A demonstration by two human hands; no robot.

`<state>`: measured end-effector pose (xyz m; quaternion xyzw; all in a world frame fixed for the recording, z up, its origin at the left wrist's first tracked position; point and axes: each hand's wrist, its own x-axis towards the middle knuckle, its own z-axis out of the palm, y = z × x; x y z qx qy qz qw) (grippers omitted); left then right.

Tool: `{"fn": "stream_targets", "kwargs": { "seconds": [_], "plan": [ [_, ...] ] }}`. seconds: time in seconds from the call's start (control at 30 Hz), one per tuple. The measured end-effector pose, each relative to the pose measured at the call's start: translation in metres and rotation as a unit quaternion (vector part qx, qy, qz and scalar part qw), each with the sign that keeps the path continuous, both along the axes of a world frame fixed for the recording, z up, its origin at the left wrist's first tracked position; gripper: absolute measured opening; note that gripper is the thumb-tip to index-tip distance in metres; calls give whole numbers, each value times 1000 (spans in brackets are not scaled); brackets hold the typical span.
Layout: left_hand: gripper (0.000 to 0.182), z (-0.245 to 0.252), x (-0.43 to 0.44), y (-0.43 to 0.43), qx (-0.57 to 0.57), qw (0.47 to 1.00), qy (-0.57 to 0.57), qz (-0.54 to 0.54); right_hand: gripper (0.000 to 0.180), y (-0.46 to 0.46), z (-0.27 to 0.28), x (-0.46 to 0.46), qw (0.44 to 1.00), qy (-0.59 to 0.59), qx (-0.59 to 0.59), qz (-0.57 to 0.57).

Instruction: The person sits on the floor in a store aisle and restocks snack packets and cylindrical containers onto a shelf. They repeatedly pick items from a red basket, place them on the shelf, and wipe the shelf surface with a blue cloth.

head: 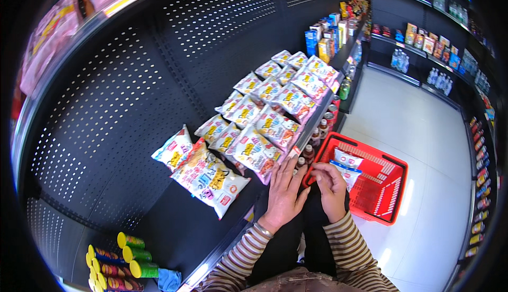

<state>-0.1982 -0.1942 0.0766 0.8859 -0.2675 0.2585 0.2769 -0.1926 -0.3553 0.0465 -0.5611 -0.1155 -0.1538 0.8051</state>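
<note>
My left hand (283, 191) is at the shelf's front edge, fingers stretched and apart, with nothing in it. Its fingertips are beside the nearest of several white and pink snack bags (254, 151) arranged in rows. My right hand (331, 187) has curled fingers above the near left corner of a red plastic shopping basket (369, 200); whether it grips anything is hidden. Inside the basket are white packets (349, 159), one with a blue edge. Left of the rows, a larger snack bag (212, 177) lies flat, partly over a smaller white bag (170, 151).
Yellow-lidded canisters (135, 254) and a blue cloth (170, 279) sit at the shelf's near left end. Bottles (308, 153) stand on a level below the bags. Boxes (323, 38) occupy the far end. Pale floor (432, 173) runs along the right, bordered by more stocked shelving.
</note>
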Motion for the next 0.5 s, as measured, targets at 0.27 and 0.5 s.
{"fn": "stream_targets", "kwargs": {
  "seconds": [0.27,0.5],
  "plan": [
    [47,13,52,-41,-145,986,36,-68,16,-91,-95,-26,970,108,-133,-172],
    [35,-3,65,-46,-187,976,95,-60,44,-193,-215,33,904,247,-248,-246]
  ]
}}
